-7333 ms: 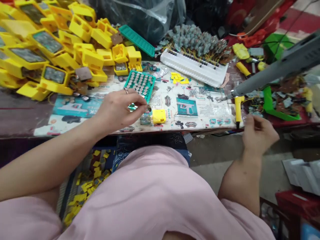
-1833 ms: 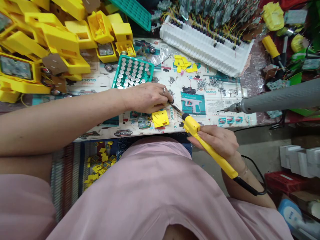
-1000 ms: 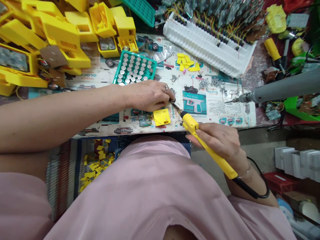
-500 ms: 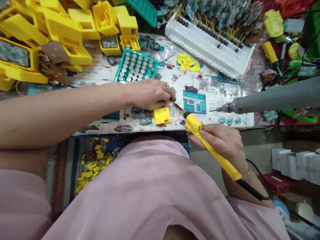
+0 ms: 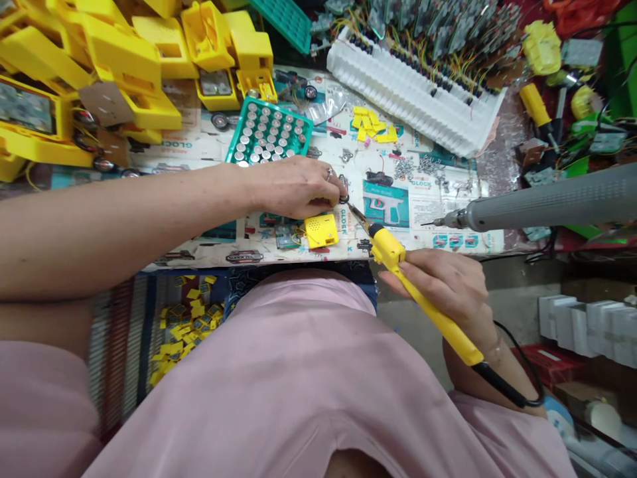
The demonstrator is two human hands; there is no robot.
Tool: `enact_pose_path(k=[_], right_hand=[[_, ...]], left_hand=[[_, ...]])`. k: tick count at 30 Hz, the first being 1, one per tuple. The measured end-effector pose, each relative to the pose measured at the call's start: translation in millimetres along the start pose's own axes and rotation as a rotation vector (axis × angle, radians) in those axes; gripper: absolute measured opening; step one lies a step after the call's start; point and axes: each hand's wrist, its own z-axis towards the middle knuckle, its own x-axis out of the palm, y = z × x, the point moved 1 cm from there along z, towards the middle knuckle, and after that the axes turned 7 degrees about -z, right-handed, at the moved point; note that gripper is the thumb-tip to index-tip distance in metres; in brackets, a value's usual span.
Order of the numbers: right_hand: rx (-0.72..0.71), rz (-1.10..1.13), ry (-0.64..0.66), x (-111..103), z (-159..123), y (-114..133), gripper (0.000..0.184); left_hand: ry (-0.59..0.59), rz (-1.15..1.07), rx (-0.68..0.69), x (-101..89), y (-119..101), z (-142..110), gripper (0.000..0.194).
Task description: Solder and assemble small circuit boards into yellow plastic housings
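My right hand (image 5: 445,279) is wrapped round the yellow handle of a soldering iron (image 5: 432,312), whose metal tip points up and left. Close to that tip, my left hand (image 5: 311,188) has its fingers pinched at a small dark round part (image 5: 344,198); the fingers partly cover it. Whether the tip touches the part is too small to tell. Just below my left hand lies a small yellow case (image 5: 321,232) with a grid of holes. Wires run at its left side, beside a small circuit board (image 5: 287,236).
Behind my left hand is a green tray (image 5: 233,143) of silver round pieces. Yellow housings (image 5: 124,66) are heaped at left. A white foam rack (image 5: 408,93) with wired boards stands at the back. From the right, a grey electric screwdriver (image 5: 542,199) juts over the table.
The soldering iron and my right hand have shifted slightly right and down, drawing the tip a little back from my left fingers. My left hand stays nearly still.
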Motion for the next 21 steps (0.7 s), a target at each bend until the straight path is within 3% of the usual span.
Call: enact_pose_path(k=[3,12,18,21], right_hand=[[0.007,0.008,0.002,0.7,0.4,1.5,0.023],[-0.068,-0.035,-0.111,14.6,3.8,-3.5,0.017],[-0.077,-0.052,0.033,7.4,11.3,0.1,0.015],[-0.067,-0.021,-0.026,0.7,12.6,-0.9,0.02]], left_hand=[[0.072,0.005,0.02,-1.1,-0.3,1.1,0.025],[0.061,0.015,0.04,0.1,-0.5,1.5,0.025],[0.056,-0.006,0.039,1.5,1.6,0.4,0.019],[0.052,0.007,0.037,-0.7,1.9,1.0,0.018]])
